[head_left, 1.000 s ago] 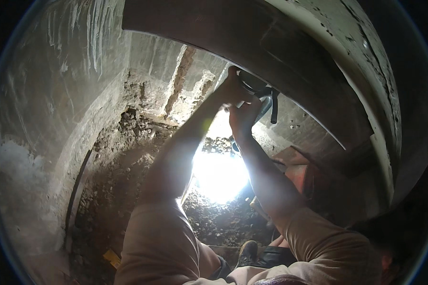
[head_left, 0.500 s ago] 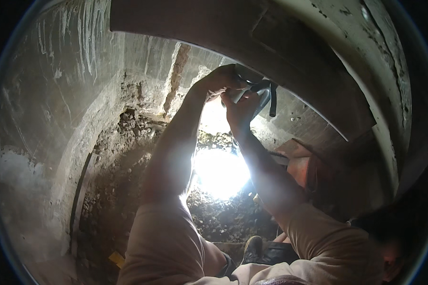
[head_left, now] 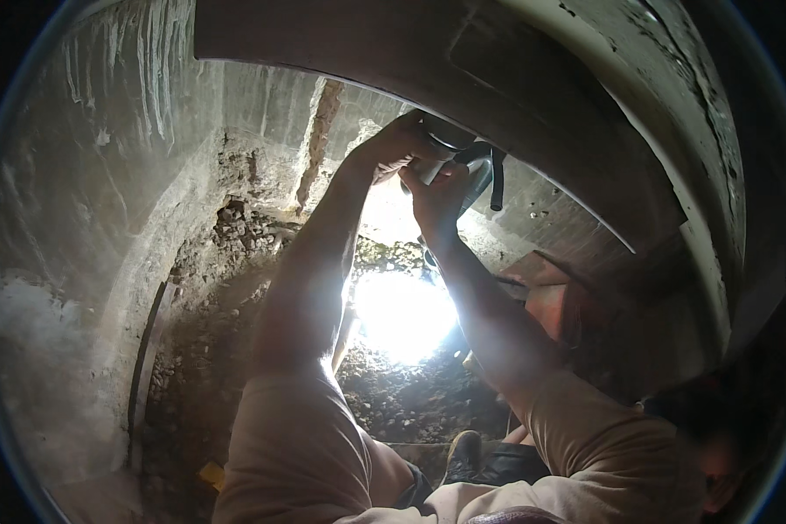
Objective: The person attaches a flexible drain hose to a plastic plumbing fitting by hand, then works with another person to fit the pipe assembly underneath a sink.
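Both arms reach up and forward to a grey pipe-like fitting (head_left: 428,168) under the lower edge of a dark curved panel (head_left: 550,113). My left hand (head_left: 396,145) is closed around the fitting's upper left side, its fingertips partly hidden. Just below and to the right, my right hand (head_left: 438,194) grips the same fitting, thumb raised along it. Above the fingers shows a dark rounded part (head_left: 448,133), partly covered by the panel. A grey angled piece (head_left: 478,179) runs behind the right hand, and a short black hose (head_left: 498,183) hangs beside it.
A very bright work light (head_left: 406,316) glares on the gravelly ground between my forearms. Rough concrete wall (head_left: 70,218) rises at the left. An orange object (head_left: 548,310) lies right of my right forearm; a yellow piece (head_left: 211,474) sits lower left. A shoe (head_left: 465,454) shows below.
The whole view has shifted slightly, so hands and panel appear a little further left and up. Both hands keep their grip on the grey fitting.
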The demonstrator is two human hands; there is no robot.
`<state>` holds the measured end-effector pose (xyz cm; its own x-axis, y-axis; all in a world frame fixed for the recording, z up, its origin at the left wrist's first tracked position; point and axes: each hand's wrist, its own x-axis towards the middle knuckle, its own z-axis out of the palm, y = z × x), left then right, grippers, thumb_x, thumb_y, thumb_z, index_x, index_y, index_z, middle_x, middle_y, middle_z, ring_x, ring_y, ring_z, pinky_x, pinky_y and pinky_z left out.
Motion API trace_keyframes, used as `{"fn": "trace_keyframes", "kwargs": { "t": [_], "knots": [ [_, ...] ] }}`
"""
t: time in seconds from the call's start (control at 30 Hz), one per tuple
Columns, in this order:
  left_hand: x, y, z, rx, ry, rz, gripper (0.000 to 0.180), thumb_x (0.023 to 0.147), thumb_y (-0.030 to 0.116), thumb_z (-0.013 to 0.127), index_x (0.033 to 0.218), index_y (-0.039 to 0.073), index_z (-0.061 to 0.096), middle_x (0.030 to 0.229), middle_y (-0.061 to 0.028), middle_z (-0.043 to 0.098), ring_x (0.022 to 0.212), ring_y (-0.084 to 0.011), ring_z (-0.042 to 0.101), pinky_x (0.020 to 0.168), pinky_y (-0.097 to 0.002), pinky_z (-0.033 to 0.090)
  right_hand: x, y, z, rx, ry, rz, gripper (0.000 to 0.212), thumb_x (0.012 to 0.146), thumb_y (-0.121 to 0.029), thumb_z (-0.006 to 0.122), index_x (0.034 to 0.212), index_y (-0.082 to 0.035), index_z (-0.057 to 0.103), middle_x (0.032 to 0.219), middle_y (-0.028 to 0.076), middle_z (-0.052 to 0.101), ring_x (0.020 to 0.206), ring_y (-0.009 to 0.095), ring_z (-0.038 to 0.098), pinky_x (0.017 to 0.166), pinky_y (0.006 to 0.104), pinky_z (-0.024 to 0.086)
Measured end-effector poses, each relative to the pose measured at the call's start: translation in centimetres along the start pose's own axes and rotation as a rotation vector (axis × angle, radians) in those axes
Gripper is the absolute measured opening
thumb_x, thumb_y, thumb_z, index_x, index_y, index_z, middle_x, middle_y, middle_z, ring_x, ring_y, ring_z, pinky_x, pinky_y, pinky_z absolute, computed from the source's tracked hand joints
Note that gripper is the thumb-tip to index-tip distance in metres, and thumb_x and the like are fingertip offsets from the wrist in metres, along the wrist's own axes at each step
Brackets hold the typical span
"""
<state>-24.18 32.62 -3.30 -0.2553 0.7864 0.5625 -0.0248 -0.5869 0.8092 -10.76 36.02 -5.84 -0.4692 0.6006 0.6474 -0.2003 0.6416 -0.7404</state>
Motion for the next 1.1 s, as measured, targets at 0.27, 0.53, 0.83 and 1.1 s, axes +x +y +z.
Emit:
{"fn": "trace_keyframes", "kwargs": {
  "t": [0.27, 0.53, 0.83, 1.1],
  "knots": [
    [-0.9, 0.9, 4.0, 0.699, 0.366, 0.130, 0.073, 0.063, 0.035, 0.081, 0.119, -0.003, 0.057, 0.108, -0.0153, 0.064, 0.098, -0.0255, 0.064, 0.087, -0.0339, 0.051, 0.9, 2.1, -0.9, -0.114, 0.055, -0.101, 0.060, 0.070, -0.005, 0.079, 0.117, 0.001, 0.041, 0.106, 0.013, 0.054, 0.095, 0.018, 0.056, 0.081, 0.0339, 0.049],
    [-1.9, 0.6, 0.7, -0.438, 0.142, -0.105, 0.047, 0.094, 0.030, 0.055, 0.132, 0.003, 0.050, 0.114, -0.0103, 0.062, 0.108, -0.0232, 0.056, 0.087, -0.0385, 0.046, 0.7, 3.8, -1.7, -0.153, 0.158, -0.276, 0.061, 0.079, -0.019, 0.080, 0.126, 0.002, 0.047, 0.100, 0.007, 0.048, 0.081, 0.014, 0.049, 0.074, 0.0280, 0.045],
    [-1.8, 0.0, 1.1, -0.477, 0.073, -0.111, 0.040, 0.096, 0.026, 0.048, 0.128, 0.001, 0.053, 0.110, -0.0114, 0.062, 0.087, -0.0221, 0.059, 0.070, -0.0361, 0.049, 2.1, -1.0, -1.5, -0.368, 0.144, -0.212, 0.045, 0.081, -0.037, 0.078, 0.092, -0.002, 0.052, 0.088, 0.008, 0.052, 0.075, 0.017, 0.052, 0.067, 0.0320, 0.046],
    [-1.5, -0.6, 1.2, -0.456, -0.041, -0.076, 0.043, 0.097, 0.027, 0.046, 0.129, -0.001, 0.050, 0.110, -0.0127, 0.063, 0.095, -0.0258, 0.060, 0.073, -0.0392, 0.049, 2.1, 1.2, -3.2, -0.440, 0.094, -0.269, 0.046, 0.082, -0.040, 0.074, 0.093, -0.001, 0.053, 0.084, 0.009, 0.053, 0.074, 0.021, 0.055, 0.070, 0.0352, 0.047]
  ]
}}
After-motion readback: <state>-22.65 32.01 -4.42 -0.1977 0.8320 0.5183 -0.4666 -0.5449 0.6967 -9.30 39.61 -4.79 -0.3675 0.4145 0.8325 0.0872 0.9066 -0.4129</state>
